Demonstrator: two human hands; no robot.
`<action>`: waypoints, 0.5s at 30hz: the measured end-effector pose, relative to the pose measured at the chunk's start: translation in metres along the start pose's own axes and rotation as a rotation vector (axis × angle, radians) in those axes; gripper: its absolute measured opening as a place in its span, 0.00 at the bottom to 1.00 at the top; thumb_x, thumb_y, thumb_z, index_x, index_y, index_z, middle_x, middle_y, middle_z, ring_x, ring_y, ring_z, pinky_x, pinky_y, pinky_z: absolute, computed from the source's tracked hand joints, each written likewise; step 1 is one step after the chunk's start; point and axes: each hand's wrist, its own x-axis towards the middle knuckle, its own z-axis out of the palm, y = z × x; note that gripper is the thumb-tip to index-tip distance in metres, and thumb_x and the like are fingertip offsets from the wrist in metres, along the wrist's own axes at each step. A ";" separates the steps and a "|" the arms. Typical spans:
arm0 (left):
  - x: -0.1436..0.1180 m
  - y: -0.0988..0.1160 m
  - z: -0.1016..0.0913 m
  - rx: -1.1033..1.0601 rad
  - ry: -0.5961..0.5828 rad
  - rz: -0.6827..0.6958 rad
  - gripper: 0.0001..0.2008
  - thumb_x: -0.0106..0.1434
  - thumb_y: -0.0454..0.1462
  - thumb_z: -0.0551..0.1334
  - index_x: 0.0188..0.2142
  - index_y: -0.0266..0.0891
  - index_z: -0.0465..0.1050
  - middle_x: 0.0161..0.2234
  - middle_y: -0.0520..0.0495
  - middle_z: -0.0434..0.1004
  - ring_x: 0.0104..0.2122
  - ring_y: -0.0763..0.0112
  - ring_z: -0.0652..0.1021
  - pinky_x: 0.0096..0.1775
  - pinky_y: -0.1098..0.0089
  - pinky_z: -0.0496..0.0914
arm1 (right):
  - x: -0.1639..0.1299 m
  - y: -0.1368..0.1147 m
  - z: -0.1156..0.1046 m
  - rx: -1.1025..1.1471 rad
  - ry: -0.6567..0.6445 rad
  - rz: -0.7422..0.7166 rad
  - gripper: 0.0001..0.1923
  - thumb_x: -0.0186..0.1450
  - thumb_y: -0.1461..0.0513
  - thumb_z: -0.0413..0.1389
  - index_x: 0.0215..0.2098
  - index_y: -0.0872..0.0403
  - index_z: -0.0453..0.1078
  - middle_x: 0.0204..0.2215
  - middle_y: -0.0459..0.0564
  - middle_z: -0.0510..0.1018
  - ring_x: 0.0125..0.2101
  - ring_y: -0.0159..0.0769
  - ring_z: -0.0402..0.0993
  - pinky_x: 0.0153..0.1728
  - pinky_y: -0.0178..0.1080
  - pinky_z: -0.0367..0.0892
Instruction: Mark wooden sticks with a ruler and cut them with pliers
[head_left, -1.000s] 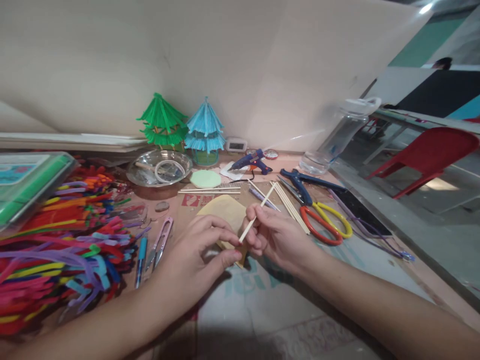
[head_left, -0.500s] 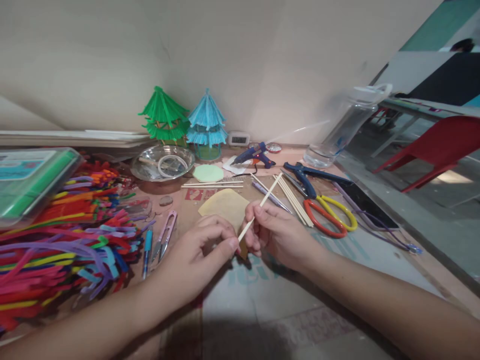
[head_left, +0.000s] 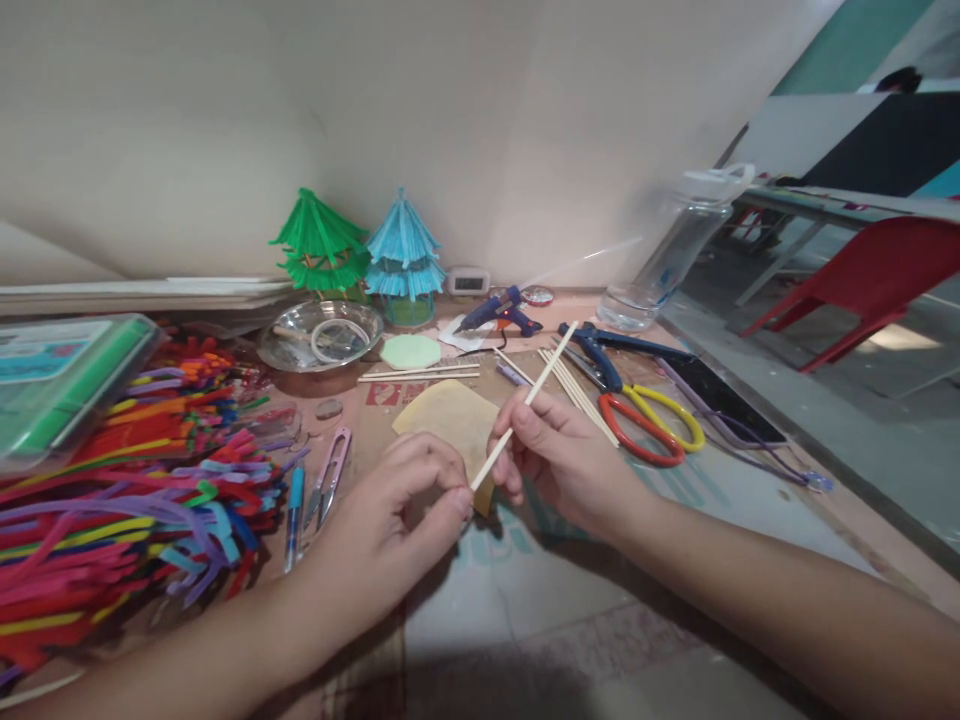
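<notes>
- Stick: aslant between both hands, upper end pointing away to the right.
- Right hand: thumb and fingers closed around the stick's middle stretch.
- Left hand: thumb and forefinger pinched together at its lower end, other fingers curled.
- Sheet: yellowish, on cardboard, partly hidden by the hands.
- Scissors: beside loose sticks.
- Glue gun: farther back, near a green disc.

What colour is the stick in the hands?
Pale cream; the head view shows the stick best.
</notes>
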 end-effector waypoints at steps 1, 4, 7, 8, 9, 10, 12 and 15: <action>-0.001 0.002 0.000 0.018 -0.015 0.020 0.11 0.66 0.34 0.54 0.27 0.40 0.68 0.31 0.53 0.70 0.35 0.74 0.72 0.41 0.72 0.66 | 0.000 -0.002 0.000 0.013 -0.001 -0.001 0.17 0.58 0.51 0.64 0.29 0.54 0.67 0.16 0.42 0.76 0.16 0.26 0.69 0.17 0.27 0.65; -0.006 0.009 0.006 0.073 -0.152 0.109 0.09 0.64 0.32 0.57 0.28 0.41 0.73 0.32 0.53 0.73 0.37 0.75 0.73 0.42 0.74 0.66 | 0.001 -0.007 0.000 0.071 -0.030 0.019 0.16 0.59 0.52 0.63 0.29 0.55 0.67 0.17 0.43 0.76 0.15 0.26 0.67 0.16 0.28 0.65; -0.015 0.016 0.016 0.128 -0.401 0.264 0.09 0.61 0.30 0.61 0.39 0.45 0.76 0.39 0.53 0.77 0.41 0.76 0.74 0.43 0.76 0.66 | 0.002 -0.011 -0.002 0.082 -0.062 0.026 0.15 0.60 0.53 0.62 0.29 0.55 0.66 0.17 0.44 0.76 0.14 0.26 0.67 0.15 0.28 0.65; -0.018 0.017 0.019 0.143 -0.457 0.318 0.08 0.62 0.32 0.62 0.39 0.45 0.75 0.38 0.53 0.77 0.40 0.76 0.74 0.43 0.76 0.67 | 0.002 -0.012 -0.002 0.076 -0.072 0.022 0.15 0.60 0.53 0.62 0.29 0.55 0.66 0.17 0.44 0.76 0.14 0.26 0.67 0.15 0.27 0.64; -0.019 0.017 0.020 0.173 -0.468 0.340 0.04 0.62 0.34 0.62 0.36 0.43 0.75 0.36 0.53 0.78 0.38 0.76 0.74 0.42 0.75 0.67 | 0.002 -0.013 -0.002 0.066 -0.080 0.016 0.15 0.61 0.52 0.62 0.28 0.55 0.66 0.16 0.44 0.75 0.14 0.25 0.67 0.15 0.27 0.64; -0.018 0.016 0.019 0.209 -0.436 0.345 0.04 0.63 0.36 0.61 0.31 0.41 0.74 0.32 0.53 0.78 0.36 0.75 0.74 0.40 0.74 0.67 | 0.002 -0.014 -0.002 0.055 -0.085 0.008 0.16 0.60 0.52 0.62 0.28 0.55 0.66 0.16 0.43 0.75 0.14 0.25 0.67 0.15 0.27 0.64; -0.012 0.007 0.012 0.327 -0.282 0.272 0.11 0.65 0.39 0.58 0.27 0.40 0.71 0.29 0.51 0.77 0.34 0.72 0.74 0.38 0.71 0.68 | 0.001 -0.016 0.000 0.035 -0.084 -0.013 0.17 0.59 0.51 0.63 0.27 0.55 0.66 0.15 0.42 0.74 0.14 0.24 0.66 0.15 0.26 0.63; 0.005 -0.017 -0.005 0.589 -0.048 0.191 0.10 0.67 0.40 0.56 0.42 0.40 0.73 0.45 0.44 0.78 0.46 0.63 0.75 0.46 0.62 0.70 | 0.000 -0.019 0.002 0.013 -0.083 -0.036 0.19 0.57 0.49 0.65 0.26 0.55 0.66 0.14 0.41 0.73 0.13 0.23 0.65 0.14 0.25 0.61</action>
